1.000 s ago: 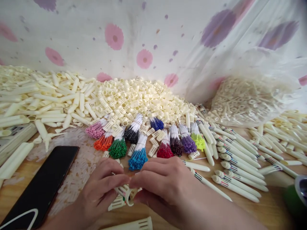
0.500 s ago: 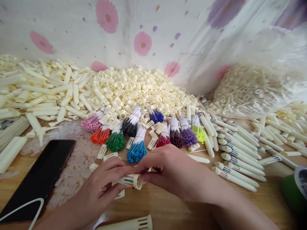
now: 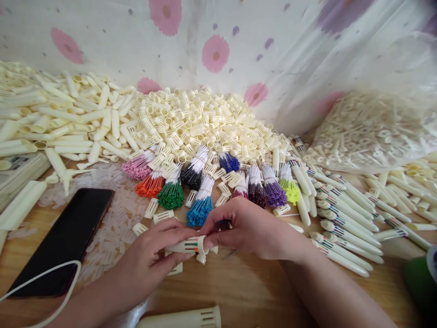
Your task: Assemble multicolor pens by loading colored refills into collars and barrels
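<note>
The grip of the left hand (image 3: 153, 253) is clamped round a barrel (image 3: 187, 246); the right hand (image 3: 251, 230) pinches in at its open end, and I can't tell whether those fingertips hold some small piece. All this sits right of the phone (image 3: 66, 239).

The counter (image 3: 249, 291) is bare-grained wood, backed by a white sheet (image 3: 119, 43) printed with pink and purple flowers. Beyond the phone lie heaped tubes (image 3: 77, 107), with a mound of slotted collars (image 3: 201, 120) to their right. Clear slivers (image 3: 112, 214) scatter just beside the phone.

The barrel is cream, held sideways, with a round mouth and slots showing green, orange and black.

I count one phone, one cable (image 3: 41, 276) over its near end, ten coloured bundles (image 3: 200, 212) to its right, and one bag (image 3: 372, 132) farther right, above pens (image 3: 341, 258) too many to count surely.
</note>
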Tool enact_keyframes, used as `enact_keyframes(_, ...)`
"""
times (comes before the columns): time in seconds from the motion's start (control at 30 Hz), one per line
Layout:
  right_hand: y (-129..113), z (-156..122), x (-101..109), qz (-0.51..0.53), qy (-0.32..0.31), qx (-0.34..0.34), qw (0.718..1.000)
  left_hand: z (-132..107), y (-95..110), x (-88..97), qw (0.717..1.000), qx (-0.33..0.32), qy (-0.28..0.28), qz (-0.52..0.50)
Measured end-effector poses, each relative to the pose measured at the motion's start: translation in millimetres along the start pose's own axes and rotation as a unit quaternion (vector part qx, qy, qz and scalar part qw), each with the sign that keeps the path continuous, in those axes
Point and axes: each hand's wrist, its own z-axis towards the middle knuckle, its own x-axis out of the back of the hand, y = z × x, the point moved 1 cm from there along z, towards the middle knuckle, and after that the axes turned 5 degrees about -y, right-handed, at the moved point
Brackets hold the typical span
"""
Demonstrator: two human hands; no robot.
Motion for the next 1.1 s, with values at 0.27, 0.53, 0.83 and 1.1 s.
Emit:
enact_keyframes(0.27, 12.1, 7.0, -0.4, 0.193, -0.046, -0.015, 0.980, 3.2, 1.5, -0.2, 0.998, 0.023, -0.025, -0.060)
enact_keyframes(0.53, 8.1, 8.3, -2.5, 0.101, -0.018, -0.036, 0.994, 3.1, -0.5, 0.5, 0.998, 0.029, -0.035, -0.050)
enact_keyframes(0.83, 1.7, 5.3, -1.4, -0.013, -0.011, -0.047, 0.999, 5.4, 5.6, 4.3, 0.995, 0.059, -0.057, -0.063)
enact_keyframes(1.1, 6.0, -3.3, 7.9, 0.038, 0.040, 0.026, 0.998, 4.7, 9.0, 7.1, 0.989, 0.066, -0.029, -0.126)
